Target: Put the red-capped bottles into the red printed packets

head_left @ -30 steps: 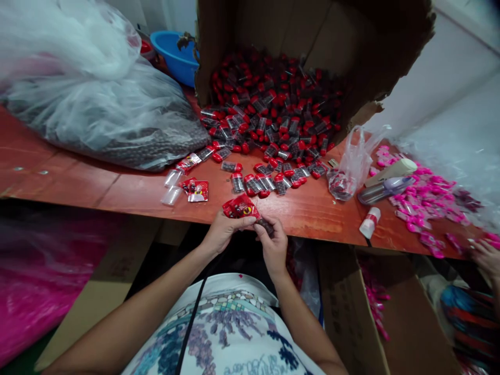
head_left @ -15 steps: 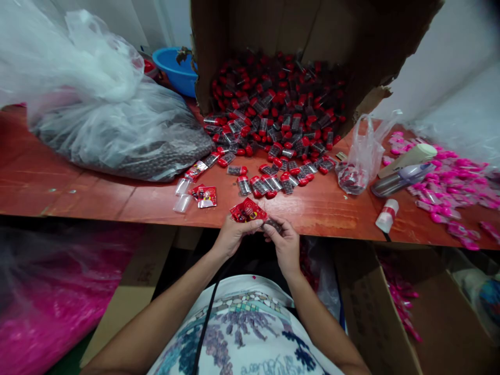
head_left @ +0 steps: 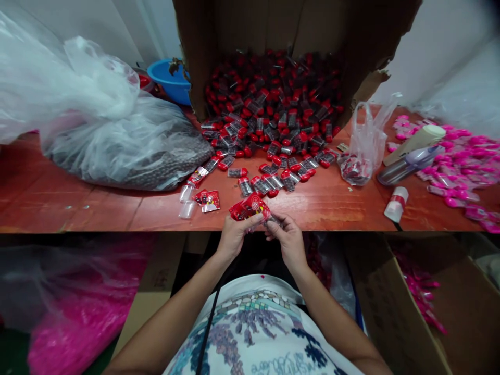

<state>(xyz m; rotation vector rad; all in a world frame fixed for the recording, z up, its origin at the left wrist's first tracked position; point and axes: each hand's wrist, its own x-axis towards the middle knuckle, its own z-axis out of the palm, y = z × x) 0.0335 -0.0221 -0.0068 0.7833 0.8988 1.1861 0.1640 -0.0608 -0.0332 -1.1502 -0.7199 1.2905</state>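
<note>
My left hand [head_left: 234, 237] is closed on red printed packets [head_left: 250, 206], which fan out above its thumb at the table's front edge. Close beside it, my right hand [head_left: 288, 237] pinches a small clear tube [head_left: 273, 219] with dark contents, partly covered by the fingers; whether it has a cap I cannot tell. Just beyond the hands lie several clear tubes with red caps and dark beads [head_left: 245, 186]. To the left, another red packet [head_left: 211, 201] rests near empty clear tubes [head_left: 187, 209].
A tipped cardboard box [head_left: 390, 52] holds a heap of red-capped tubes [head_left: 269, 109]. On the left sits a plastic bag of dark beads [head_left: 156, 161]. A small plastic bag [head_left: 357, 156], a bottle [head_left: 410, 165], a white roll [head_left: 396, 204] and pink pieces [head_left: 464, 161] are on the right.
The view has shifted slightly. The red packets in my left hand have fanned wider and turned a little. Both hands stay close together at the table edge.
</note>
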